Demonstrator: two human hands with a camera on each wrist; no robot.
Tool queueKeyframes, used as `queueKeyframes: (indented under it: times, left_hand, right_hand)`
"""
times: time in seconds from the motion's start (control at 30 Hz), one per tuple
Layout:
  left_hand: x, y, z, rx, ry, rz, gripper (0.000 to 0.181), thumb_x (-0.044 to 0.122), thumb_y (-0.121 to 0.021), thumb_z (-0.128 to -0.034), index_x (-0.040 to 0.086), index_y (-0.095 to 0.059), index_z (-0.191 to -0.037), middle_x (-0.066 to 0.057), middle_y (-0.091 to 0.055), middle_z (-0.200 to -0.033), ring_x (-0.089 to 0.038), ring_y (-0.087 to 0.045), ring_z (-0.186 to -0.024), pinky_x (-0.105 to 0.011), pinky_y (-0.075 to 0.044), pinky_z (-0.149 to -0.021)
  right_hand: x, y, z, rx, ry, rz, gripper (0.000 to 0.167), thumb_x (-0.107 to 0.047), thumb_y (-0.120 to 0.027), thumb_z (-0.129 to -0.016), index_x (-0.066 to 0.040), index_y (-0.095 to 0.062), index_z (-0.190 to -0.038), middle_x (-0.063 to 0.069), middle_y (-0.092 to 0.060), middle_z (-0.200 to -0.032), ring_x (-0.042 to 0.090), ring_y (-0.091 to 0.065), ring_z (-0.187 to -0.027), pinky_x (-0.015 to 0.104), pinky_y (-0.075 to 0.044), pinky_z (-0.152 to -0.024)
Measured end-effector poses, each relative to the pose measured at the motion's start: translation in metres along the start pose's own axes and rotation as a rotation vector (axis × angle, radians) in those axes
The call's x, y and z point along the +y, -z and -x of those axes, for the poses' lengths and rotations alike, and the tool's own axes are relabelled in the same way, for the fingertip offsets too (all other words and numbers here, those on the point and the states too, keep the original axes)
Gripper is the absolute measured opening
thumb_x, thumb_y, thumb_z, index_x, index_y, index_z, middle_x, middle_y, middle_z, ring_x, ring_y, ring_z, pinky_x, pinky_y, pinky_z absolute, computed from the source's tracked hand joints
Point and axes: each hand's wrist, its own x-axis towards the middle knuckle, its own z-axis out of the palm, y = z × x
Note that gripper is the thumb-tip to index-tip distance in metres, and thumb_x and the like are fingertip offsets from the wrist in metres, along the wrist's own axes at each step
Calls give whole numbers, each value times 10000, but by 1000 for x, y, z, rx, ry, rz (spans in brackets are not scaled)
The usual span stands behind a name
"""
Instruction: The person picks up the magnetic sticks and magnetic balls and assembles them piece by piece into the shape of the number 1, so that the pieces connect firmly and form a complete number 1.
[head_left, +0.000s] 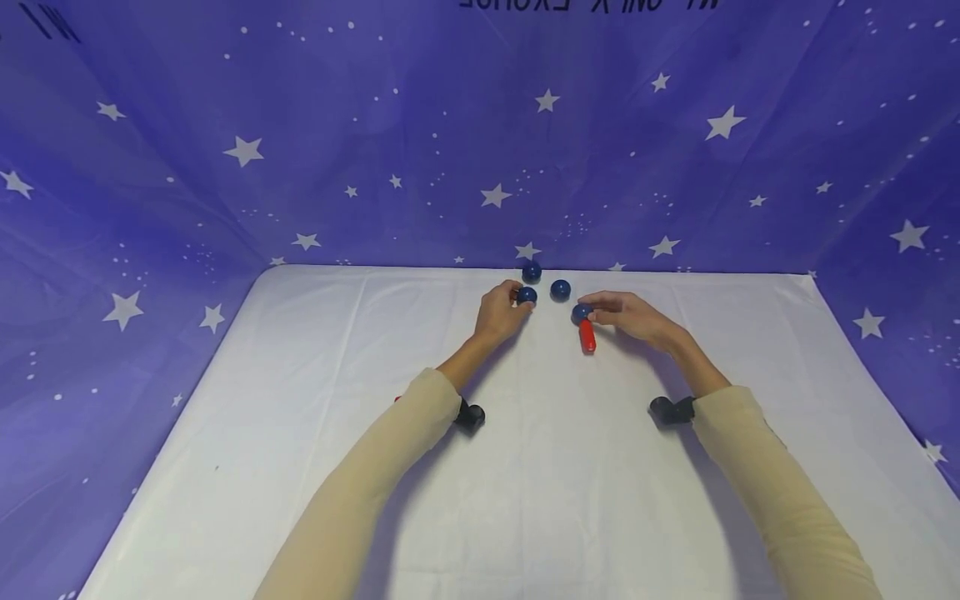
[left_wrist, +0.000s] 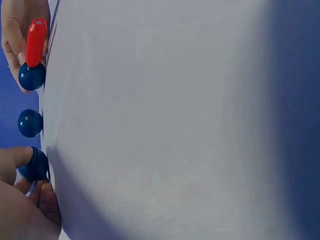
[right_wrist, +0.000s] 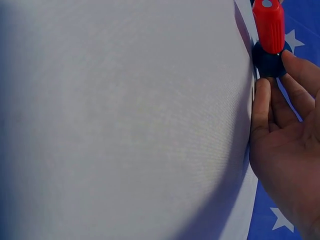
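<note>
Step in hand, as judged: handling of the blue balls, one to each hand, near the middle of the far edge of the worktop [head_left: 562, 500].

The left hand [head_left: 501, 312] holds the left ball [head_left: 527, 297] between thumb and curled fingers, spread about as wide as the ball. The right hand [head_left: 633, 319] pinches the right ball [head_left: 581, 313] with the thumb and the nearest fingers; its remaining fingers are bent and hold nothing visible. A red piece [head_left: 587, 337] meets the right ball and points toward the near edge; whether the two are joined cannot be told.

Any next move appears to call for a steady grip on both balls and care that the red piece does not slip.

Two further balls are unheld: the middle ball [head_left: 560, 290], between the hands, and the far ball [head_left: 532, 272], closest to the far edge. Both stand in the way if the hands close together, and could roll. The backdrop [head_left: 420, 125] behind the far edge limits reach.

A red tip [head_left: 397, 400] shows beside the left sleeve [head_left: 375, 467], which hides the rest; it cannot be identified.
</note>
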Motion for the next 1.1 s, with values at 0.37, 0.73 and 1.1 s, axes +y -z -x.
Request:
queueKeyframes:
  times: [0.37,0.73,1.1]
  left_hand:
    - [11,0,18,3,3,174,398,108,-762,-878,-1,-644,-1242,-113,-682,-1030,-175,-632,-895,-257,-515,-791]
    - [32,-14,40,-83,-21,280,361,50,-773,-844,-23,-653,-1176,-126,-699,-1037,-165,-685,-902,-197,-525,-744]
    - [43,-25,59,-217,-63,279,330,27,-780,-833,-8,-640,-1129,-100,-706,-1023,-134,-682,-895,-167,-507,-730]
  right_hand:
    - [2,0,0,8,-10,-2,462,-152,-560,-1030,-3,-471,-1459,243,-391,-1518,407,-237,-1452,657,-122,-1133]
    - [1,2,1,7,5,-40,463,-134,-558,-1021,1,-474,-1457,243,-389,-1520,410,-234,-1452,639,-138,-1139]
    - [-3,0,2,9,20,-61,466,-133,-570,-1021,12,-473,-1453,247,-405,-1507,412,-268,-1439,626,-151,-1144]
